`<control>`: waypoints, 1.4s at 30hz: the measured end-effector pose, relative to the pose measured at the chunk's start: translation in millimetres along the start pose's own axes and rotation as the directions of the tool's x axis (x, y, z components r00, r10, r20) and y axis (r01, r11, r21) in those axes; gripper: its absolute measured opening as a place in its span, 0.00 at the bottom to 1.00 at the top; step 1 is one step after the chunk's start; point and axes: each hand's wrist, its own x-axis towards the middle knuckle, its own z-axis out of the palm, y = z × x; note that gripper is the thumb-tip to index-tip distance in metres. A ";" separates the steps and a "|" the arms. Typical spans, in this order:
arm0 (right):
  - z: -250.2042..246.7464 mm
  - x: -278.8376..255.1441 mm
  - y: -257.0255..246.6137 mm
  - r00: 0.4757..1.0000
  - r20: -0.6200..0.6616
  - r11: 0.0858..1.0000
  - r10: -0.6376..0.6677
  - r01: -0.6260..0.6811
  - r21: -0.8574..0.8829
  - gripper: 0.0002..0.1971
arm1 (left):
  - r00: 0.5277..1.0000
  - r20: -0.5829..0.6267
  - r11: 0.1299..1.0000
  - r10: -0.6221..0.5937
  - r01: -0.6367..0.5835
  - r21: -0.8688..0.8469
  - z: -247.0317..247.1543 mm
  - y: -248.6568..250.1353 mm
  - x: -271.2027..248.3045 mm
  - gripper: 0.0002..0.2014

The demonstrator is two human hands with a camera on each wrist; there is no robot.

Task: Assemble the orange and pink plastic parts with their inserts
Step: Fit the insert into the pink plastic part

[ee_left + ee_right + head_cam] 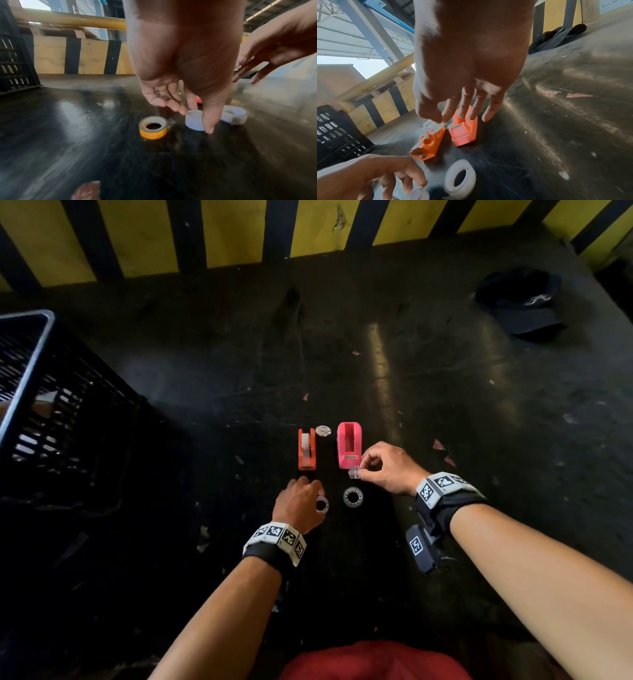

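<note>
A: Your right hand [387,467] pinches the small clear plastic insert [354,473] beside the pink plastic dispenser [349,444]: probably lining it up.

B: Your left hand [298,503] grips a small white plastic ring [194,120] near the orange plastic dispenser [307,449].

Two dispenser bodies stand side by side on the counter [212,364]: the narrow one [307,449] left, the wide one [349,444] right, a small disc [323,430] between their far ends. A tape roll [353,496] lies near of the wide one. A crate [51,409] sits far left, a cap [522,299] far right.
</note>
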 end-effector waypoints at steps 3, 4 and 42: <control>0.5 -5.4 3.6 1.000 0.008 1.000 -0.004 0.004 0.009 0.14 | 0.998 -0.047 0.999 0.041 -0.040 0.023 1.5 5.2 0.6 0.32; 0.1 -7.4 5.1 1.000 0.008 1.000 -0.003 0.003 0.008 0.14 | 0.996 -0.054 0.997 0.072 -0.071 0.023 0.4 9.3 2.2 0.32; -10.2 -21.4 -25.7 0.996 -0.008 0.987 -0.094 0.095 0.130 0.07 | 0.986 0.082 0.550 0.144 -0.011 -0.835 -67.2 24.5 -0.4 0.20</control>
